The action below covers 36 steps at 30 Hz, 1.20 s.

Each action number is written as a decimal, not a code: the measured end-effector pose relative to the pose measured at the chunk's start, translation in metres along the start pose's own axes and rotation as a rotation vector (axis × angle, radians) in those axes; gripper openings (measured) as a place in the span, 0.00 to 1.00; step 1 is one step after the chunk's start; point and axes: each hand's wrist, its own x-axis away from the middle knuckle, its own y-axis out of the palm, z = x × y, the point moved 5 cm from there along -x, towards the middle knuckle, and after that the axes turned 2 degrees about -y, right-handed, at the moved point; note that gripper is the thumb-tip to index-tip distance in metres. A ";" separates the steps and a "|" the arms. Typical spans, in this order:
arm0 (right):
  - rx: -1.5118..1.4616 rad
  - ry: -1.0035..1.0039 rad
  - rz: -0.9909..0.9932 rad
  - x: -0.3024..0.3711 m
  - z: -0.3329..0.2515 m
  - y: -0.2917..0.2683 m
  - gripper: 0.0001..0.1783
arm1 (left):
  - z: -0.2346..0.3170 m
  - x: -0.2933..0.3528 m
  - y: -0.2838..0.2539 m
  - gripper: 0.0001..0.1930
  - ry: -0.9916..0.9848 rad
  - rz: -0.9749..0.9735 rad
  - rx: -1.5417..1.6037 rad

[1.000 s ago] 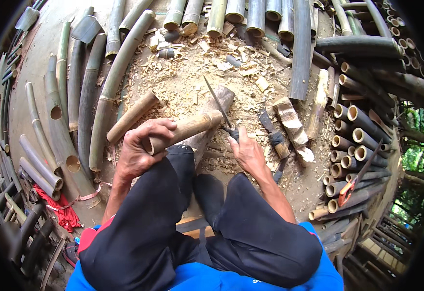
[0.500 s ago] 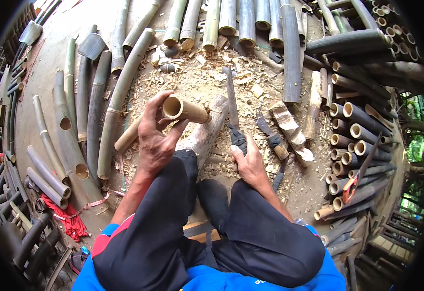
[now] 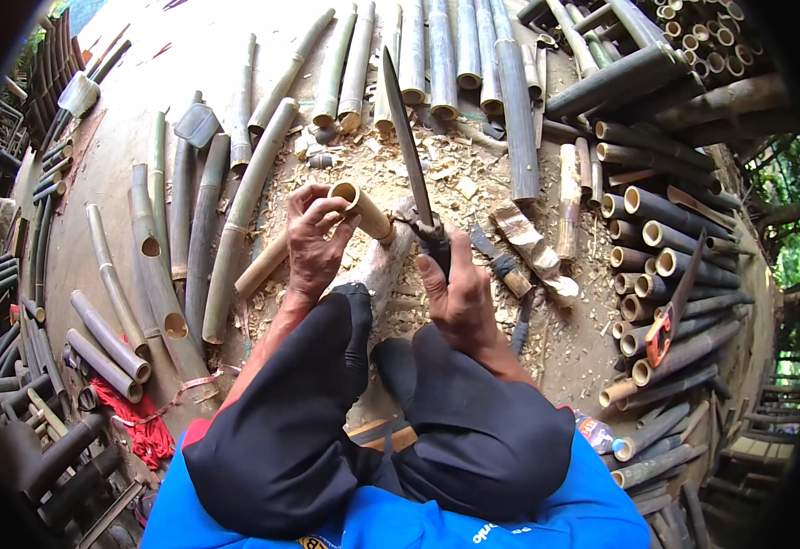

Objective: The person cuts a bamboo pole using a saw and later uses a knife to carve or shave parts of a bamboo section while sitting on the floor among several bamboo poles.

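My left hand [image 3: 316,240] is closed around the open upper end of a short bamboo tube [image 3: 372,220]. The tube tilts, and its far end meets or hangs just over a pale wooden log [image 3: 383,270] in front of my feet; which, I cannot tell. In my right hand [image 3: 464,297], gripped by its dark wrapped handle, a long machete [image 3: 405,137] points up and away, its blade raised beside the tube. Just right of that hand, a second, shorter knife [image 3: 502,263] lies on the ground next to a chopped pale wood block [image 3: 532,240].
Wood chips [image 3: 459,165] cover the ground ahead. Long bamboo poles [image 3: 249,220] lie to the left and far side. A stack of cut bamboo [image 3: 665,265] stands at the right, with an orange-handled saw [image 3: 663,334] on it. Red cloth [image 3: 148,430] lies at lower left.
My right hand has lifted the machete, its blade now higher and tilted leftward. My left hand has shifted on the tube, which now tips more upright. The whole view has shifted slightly.
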 end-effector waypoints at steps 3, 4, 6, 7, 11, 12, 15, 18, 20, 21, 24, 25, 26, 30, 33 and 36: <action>0.232 0.134 -0.143 0.024 0.115 0.055 0.20 | -0.012 0.007 0.011 0.13 -0.057 -0.058 0.006; 0.459 0.258 -0.275 0.017 0.146 0.047 0.21 | -0.008 -0.005 0.030 0.14 -0.066 -0.098 0.055; 0.337 0.346 -0.314 0.008 0.140 0.065 0.24 | -0.014 -0.013 0.016 0.13 0.021 -0.097 -0.064; 0.261 0.422 -0.325 0.006 0.144 0.065 0.24 | -0.011 -0.010 0.016 0.13 -0.025 -0.085 -0.038; 0.063 0.437 -0.281 -0.003 0.104 0.027 0.22 | -0.017 -0.009 0.022 0.11 -0.069 -0.016 0.042; 0.001 0.383 -0.234 -0.014 0.073 0.015 0.22 | -0.010 -0.012 0.021 0.11 -0.056 -0.027 0.054; -0.097 0.143 -0.051 -0.035 -0.006 0.001 0.17 | -0.007 -0.014 0.007 0.11 -0.041 -0.025 -0.043; -0.035 -0.098 0.082 -0.005 0.051 0.013 0.18 | -0.005 -0.023 0.029 0.12 -0.033 -0.030 0.008; 0.476 0.347 -0.383 0.026 0.158 0.058 0.23 | -0.004 -0.015 0.024 0.13 -0.029 -0.024 -0.014; 0.396 0.515 -0.371 0.025 0.177 0.054 0.27 | 0.001 -0.015 0.024 0.14 0.070 -0.032 -0.138; 0.097 0.605 -0.325 0.046 0.166 0.057 0.26 | 0.002 -0.022 0.005 0.14 0.228 -0.072 -0.355; 0.106 0.579 -0.353 0.031 0.134 0.066 0.23 | -0.003 -0.004 -0.023 0.13 0.006 -0.037 -0.230; 0.096 0.473 -0.262 0.029 0.118 0.049 0.22 | -0.008 0.002 -0.017 0.13 -0.171 0.000 -0.009; -0.032 0.552 -0.227 0.028 0.120 0.046 0.21 | -0.010 0.026 -0.028 0.14 -0.037 0.053 0.094; -0.018 0.529 -0.188 0.019 0.099 0.023 0.24 | 0.008 0.029 -0.006 0.18 -0.044 0.073 0.172; -0.003 0.434 -0.202 0.012 0.085 0.030 0.28 | 0.016 0.033 -0.011 0.25 -0.042 0.090 0.158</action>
